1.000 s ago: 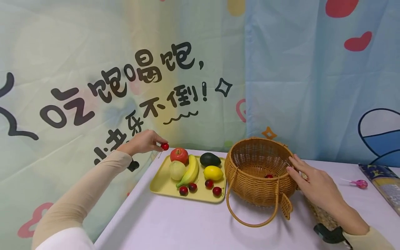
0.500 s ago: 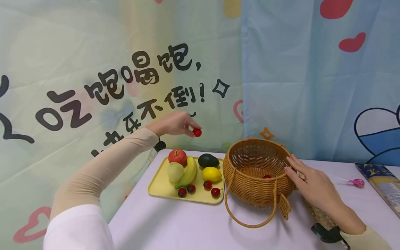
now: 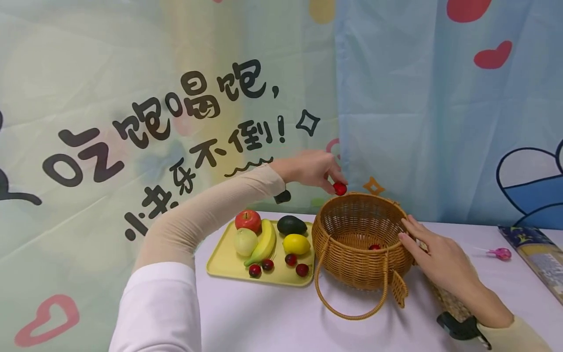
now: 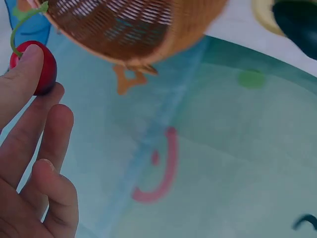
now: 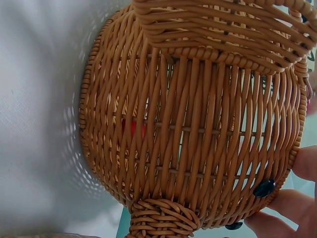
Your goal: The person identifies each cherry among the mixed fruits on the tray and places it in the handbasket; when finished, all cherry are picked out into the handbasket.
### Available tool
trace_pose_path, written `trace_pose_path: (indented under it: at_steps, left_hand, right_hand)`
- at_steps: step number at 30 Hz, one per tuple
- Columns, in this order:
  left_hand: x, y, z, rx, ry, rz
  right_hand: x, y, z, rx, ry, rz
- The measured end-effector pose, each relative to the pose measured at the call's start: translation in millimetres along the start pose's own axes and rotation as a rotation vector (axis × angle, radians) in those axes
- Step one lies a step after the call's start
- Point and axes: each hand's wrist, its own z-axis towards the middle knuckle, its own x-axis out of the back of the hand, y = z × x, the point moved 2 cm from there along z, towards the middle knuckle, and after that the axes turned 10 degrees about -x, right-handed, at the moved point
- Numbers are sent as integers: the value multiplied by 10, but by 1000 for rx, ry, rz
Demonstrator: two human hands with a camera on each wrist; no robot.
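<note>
Between thumb and fingertip, my left hand [image 3: 314, 168] pinches a red cherry [image 4: 45, 69] with a green stem, just above the back rim of the wicker basket [image 3: 358, 266]. Inside the basket lies another red cherry [image 3: 374, 247], which shows through the weave in the right wrist view. My right hand [image 3: 444, 259] rests on the basket's right rim with its fingers extended. Left of the basket, a yellow tray [image 3: 220, 270] carries an apple [image 3: 248, 221], a pale round fruit [image 3: 245, 242], a banana [image 3: 264, 247], an avocado [image 3: 292, 225], a lemon [image 3: 296, 244] and several cherries [image 3: 267, 265].
The basket's handle [image 3: 352, 318] hangs down in front onto the white table [image 3: 255, 318]. To the right lie a pink wrapped lollipop [image 3: 501, 253] and a printed bag [image 3: 534, 254]. A woven item shows under my right forearm. A printed curtain [image 3: 396, 98] hangs behind the table.
My left hand has carried the cherry rightward from beside the tray's far left corner, over the fruit, to the basket's back rim. My right hand stays on the basket.
</note>
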Motion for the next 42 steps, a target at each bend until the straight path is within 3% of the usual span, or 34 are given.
trace_pose_path:
  at_steps: [6, 10, 13, 17, 22, 27, 33, 38, 42]
  left_hand:
    - [-126, 152, 432, -24, -65, -12]
    - [-276, 201, 684, -90, -127, 47]
    - [-392, 221, 839, -114, -168, 110]
    - [-522, 254, 986, -98, -196, 111]
    - [-682, 274, 1093, -99, -196, 57]
    - [-871, 258, 1145, -28, -220, 15]
    - [-1075, 221, 1213, -20, -228, -12]
    - [-1199, 180, 1236, 31, -255, -15]
    - [-1262, 166, 1234, 28, -259, -26]
  right_hand:
    - [19, -9, 6, -7, -12, 10]
    - [27, -12, 9, -8, -10, 15]
    - [28, -15, 12, 1, -3, 14]
    - [30, -16, 16, 6, -9, 10]
    - [49, -4, 25, -7, -26, 2]
    - [48, 7, 16, -6, -26, -2]
    - [35, -3, -2, -6, -21, -1]
    - [28, -11, -5, -11, -30, 1]
    - [30, -13, -8, -16, -30, 0]
